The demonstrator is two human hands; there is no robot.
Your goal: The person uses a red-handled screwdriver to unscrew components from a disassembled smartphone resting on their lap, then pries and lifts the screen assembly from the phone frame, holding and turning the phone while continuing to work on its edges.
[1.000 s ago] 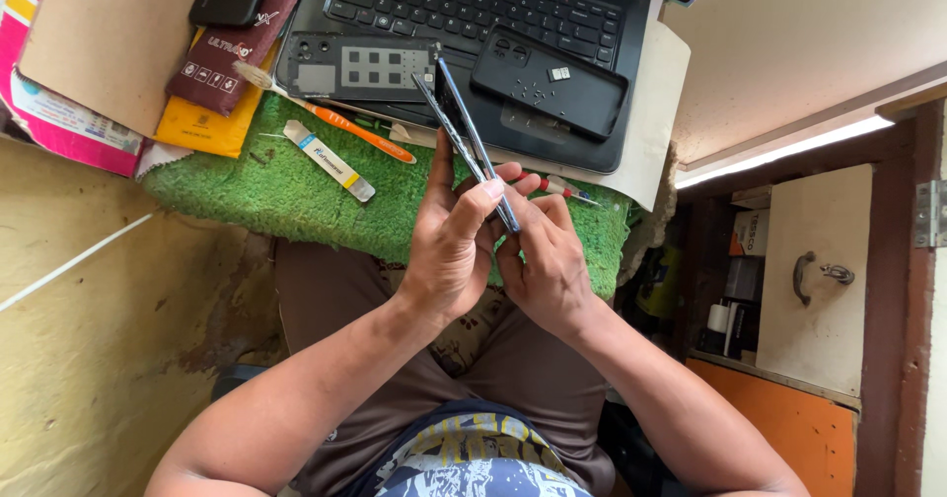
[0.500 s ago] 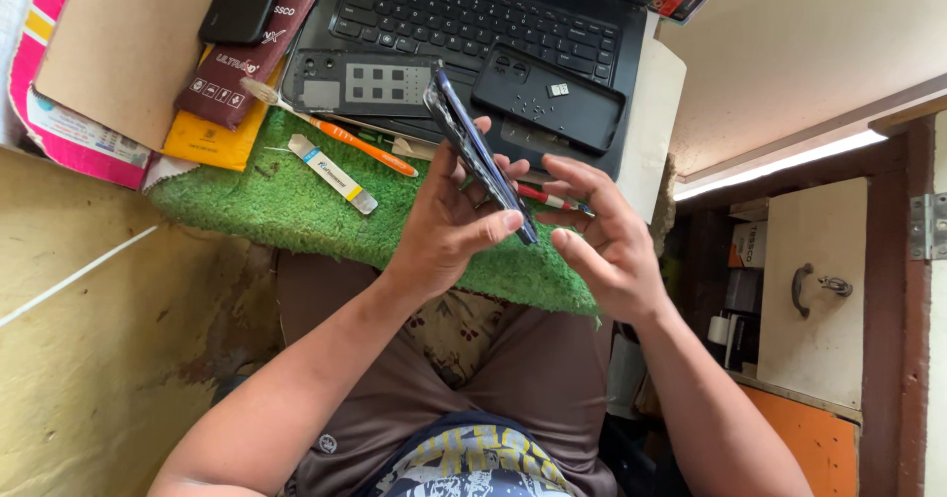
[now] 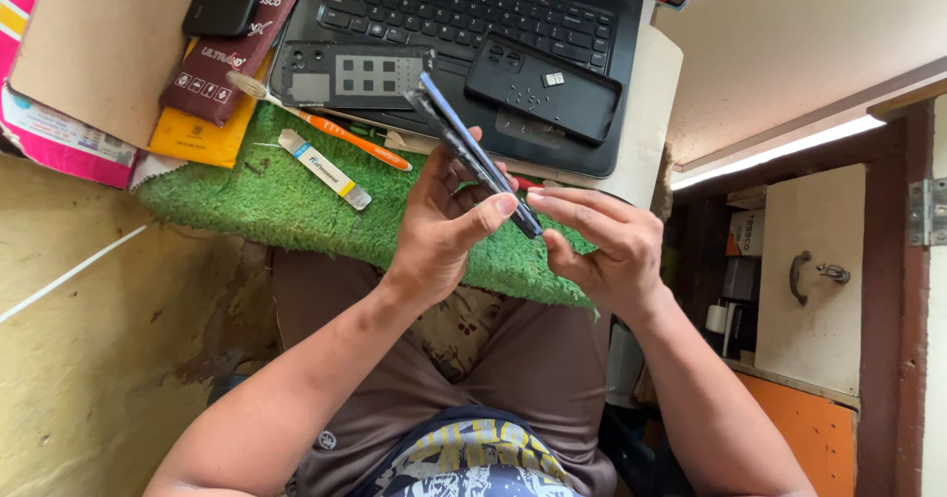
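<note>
Slim dark smartphone (image 3: 473, 154) seen edge-on, held above the green turf mat (image 3: 266, 201), unmoved since a moment ago, long axis slanting up-left toward the black laptop (image 3: 464, 14), left hand (image 3: 449, 221) gripping it, right hand (image 3: 602, 241) now nearer, fingertips at its lower end.

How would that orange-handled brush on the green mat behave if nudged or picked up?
The orange-handled brush is thin and long, so probably light and stiff. It lies across the edge of the green mat with its bristle end raised onto the laptop, so a nudge would likely pivot or roll it. The mat's tufts may slow it.
</note>
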